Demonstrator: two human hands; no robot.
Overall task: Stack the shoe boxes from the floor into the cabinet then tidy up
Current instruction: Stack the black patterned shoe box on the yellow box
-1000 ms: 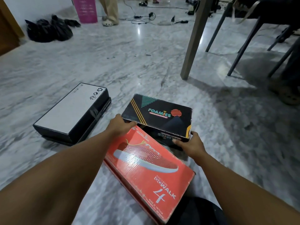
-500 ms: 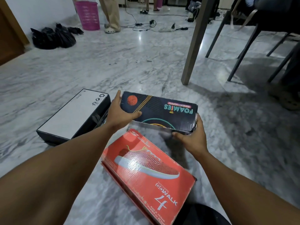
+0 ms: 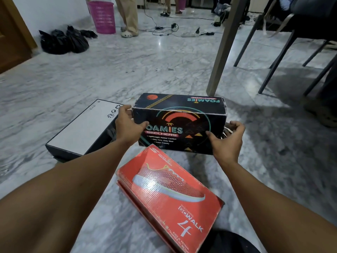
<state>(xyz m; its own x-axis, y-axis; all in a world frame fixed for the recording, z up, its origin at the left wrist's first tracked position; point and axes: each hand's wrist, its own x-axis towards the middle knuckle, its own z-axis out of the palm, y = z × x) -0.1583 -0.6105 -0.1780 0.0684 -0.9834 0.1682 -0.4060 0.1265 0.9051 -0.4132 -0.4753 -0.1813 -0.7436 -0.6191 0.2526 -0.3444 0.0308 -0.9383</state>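
You hold the black shoe box (image 3: 179, 123) between your two hands, out in front of you over the floor (image 3: 127, 70). It is tipped up on its long side, so the big picture side with the word FOAMIES faces you. I cannot tell if its bottom edge touches the floor. Your left hand (image 3: 127, 125) grips the left end of the box, with the thumb pressed on the front and the fingers curled round the end. Your right hand (image 3: 228, 141) grips the low right corner, with the thumb on the front and the fingers curled round behind the right end. Just below the black box, closer to you, a red shoe box (image 3: 169, 196) lies flat on the floor with a picture of a shoe on its lid. To the left, just beside your left hand, a black box with a white top (image 3: 85, 130) also lies flat on the floor. Past the boxes stands a table leg (image 3: 222, 46), and dark chair legs (image 3: 273, 57) stand to the right of it. Far back on the left are black bags (image 3: 63, 41) and a pink basket (image 3: 103, 16). Next to the basket stand a person's legs (image 3: 127, 15), and cables (image 3: 164, 28) lie on the floor near them.
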